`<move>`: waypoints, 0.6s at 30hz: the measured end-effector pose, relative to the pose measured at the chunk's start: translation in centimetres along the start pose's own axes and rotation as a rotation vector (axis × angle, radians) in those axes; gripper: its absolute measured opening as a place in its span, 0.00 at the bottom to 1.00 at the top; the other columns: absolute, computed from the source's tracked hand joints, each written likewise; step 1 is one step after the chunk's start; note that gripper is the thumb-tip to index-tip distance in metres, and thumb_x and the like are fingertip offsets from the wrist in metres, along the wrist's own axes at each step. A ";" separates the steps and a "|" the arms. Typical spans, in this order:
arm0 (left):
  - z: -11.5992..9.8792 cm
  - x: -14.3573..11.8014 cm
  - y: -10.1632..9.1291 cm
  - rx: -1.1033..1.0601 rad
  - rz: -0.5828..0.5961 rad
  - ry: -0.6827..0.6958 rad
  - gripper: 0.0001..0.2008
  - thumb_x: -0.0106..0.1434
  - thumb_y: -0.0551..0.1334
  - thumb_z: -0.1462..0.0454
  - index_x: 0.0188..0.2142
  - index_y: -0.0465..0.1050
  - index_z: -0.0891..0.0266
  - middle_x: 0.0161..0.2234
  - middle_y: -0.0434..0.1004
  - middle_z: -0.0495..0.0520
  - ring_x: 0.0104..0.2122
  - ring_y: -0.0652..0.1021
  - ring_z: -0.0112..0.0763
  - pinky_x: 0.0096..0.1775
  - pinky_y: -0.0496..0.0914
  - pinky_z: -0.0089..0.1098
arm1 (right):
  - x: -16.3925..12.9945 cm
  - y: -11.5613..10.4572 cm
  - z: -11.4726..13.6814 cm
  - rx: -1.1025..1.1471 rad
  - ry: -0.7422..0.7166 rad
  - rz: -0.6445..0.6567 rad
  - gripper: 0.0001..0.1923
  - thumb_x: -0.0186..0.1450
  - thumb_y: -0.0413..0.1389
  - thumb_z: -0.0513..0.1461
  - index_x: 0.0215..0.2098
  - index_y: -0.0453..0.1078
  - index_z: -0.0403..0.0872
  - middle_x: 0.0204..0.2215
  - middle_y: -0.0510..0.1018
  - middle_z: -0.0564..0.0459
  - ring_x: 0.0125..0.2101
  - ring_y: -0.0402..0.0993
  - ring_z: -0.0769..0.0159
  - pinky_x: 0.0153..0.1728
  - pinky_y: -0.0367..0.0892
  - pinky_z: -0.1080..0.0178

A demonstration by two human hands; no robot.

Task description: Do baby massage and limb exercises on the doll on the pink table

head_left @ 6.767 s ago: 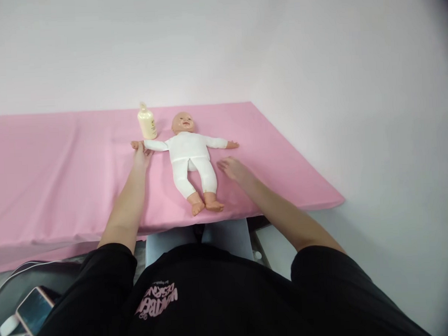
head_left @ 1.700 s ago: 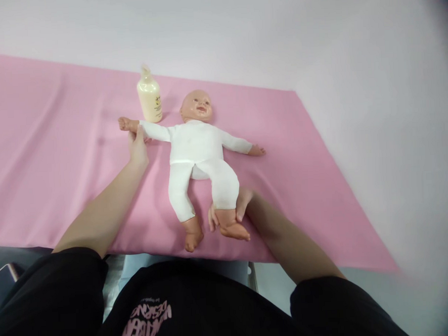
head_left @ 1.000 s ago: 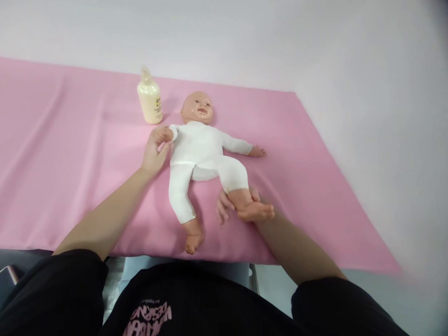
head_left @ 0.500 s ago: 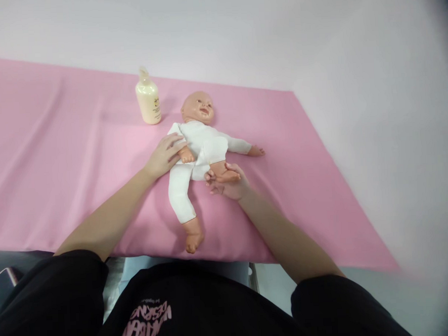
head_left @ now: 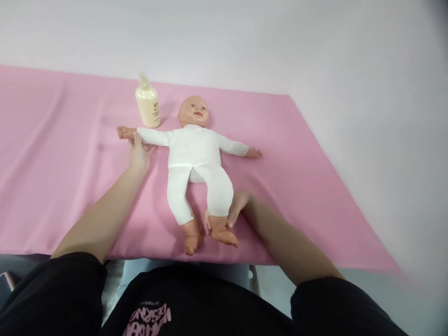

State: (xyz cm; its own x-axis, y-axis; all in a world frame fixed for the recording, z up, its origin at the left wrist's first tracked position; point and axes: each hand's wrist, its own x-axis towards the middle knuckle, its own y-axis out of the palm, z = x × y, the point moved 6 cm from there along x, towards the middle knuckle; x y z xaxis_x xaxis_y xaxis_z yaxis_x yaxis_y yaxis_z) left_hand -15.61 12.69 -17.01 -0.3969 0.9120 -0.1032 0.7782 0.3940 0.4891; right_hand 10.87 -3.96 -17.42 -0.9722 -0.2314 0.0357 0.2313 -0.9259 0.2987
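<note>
A baby doll (head_left: 194,147) with a white cloth body lies on its back on the pink cloth, its head away from me. Its arm on the left is stretched out sideways, and my left hand (head_left: 140,154) grips it near the wrist, thumb on top. Both doll legs point towards me. Around the lower leg on the right, just above the foot, my right hand (head_left: 239,207) is closed from underneath; the leg hides part of its fingers. The doll's other arm rests outstretched on the cloth.
A cream-coloured pump bottle (head_left: 148,106) stands left of the doll's head, close to its outstretched arm. The pink cloth (head_left: 299,199) covers the table, with a white surface behind and to the right. A phone-like device (head_left: 2,291) lies at the lower left.
The doll's left-side arm has gone from folded across its body to stretched out left, with my left hand. Its right-side leg has come down from bent to extended towards me, with my right hand.
</note>
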 end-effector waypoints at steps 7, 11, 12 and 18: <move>0.3 0.3 -0.3 -0.108 -0.039 -0.094 0.22 0.78 0.48 0.51 0.66 0.59 0.53 0.67 0.68 0.62 0.62 0.76 0.42 0.61 0.73 0.46 | -0.2 0.1 -0.3 0.019 0.050 -0.030 0.23 0.61 0.69 0.37 0.52 0.73 0.36 0.51 0.81 0.39 0.55 0.79 0.57 0.58 0.72 0.63; -0.4 -0.2 0.2 -0.004 0.069 0.141 0.22 0.77 0.52 0.51 0.66 0.57 0.52 0.67 0.67 0.62 0.60 0.77 0.43 0.60 0.74 0.48 | -0.2 -0.1 -0.2 0.025 -0.044 0.056 0.28 0.58 0.71 0.35 0.54 0.72 0.38 0.52 0.81 0.38 0.54 0.79 0.53 0.56 0.73 0.59; -0.6 -0.6 0.6 0.052 0.128 0.237 0.24 0.76 0.55 0.49 0.66 0.57 0.51 0.68 0.65 0.61 0.62 0.76 0.43 0.60 0.73 0.48 | -0.2 -0.1 -0.1 0.030 -0.085 0.075 0.27 0.58 0.71 0.36 0.54 0.72 0.38 0.51 0.81 0.38 0.55 0.79 0.52 0.56 0.73 0.57; -0.6 -5.0 3.8 0.608 0.623 0.752 0.33 0.71 0.57 0.42 0.67 0.63 0.57 0.66 0.69 0.65 0.68 0.68 0.48 0.70 0.59 0.51 | -1.1 -1.8 0.8 0.289 -0.435 -0.146 0.27 0.61 0.66 0.53 0.46 0.73 0.40 0.44 0.80 0.41 0.50 0.80 0.52 0.56 0.74 0.48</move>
State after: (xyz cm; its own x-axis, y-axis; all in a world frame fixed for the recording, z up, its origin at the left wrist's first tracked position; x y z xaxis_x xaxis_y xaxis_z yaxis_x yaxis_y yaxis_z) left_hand -10.99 9.55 -14.11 0.1085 0.7498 0.6527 0.9663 0.0745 -0.2462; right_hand 11.50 -1.81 -17.24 -0.9329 0.0956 0.3472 0.1327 -0.8050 0.5783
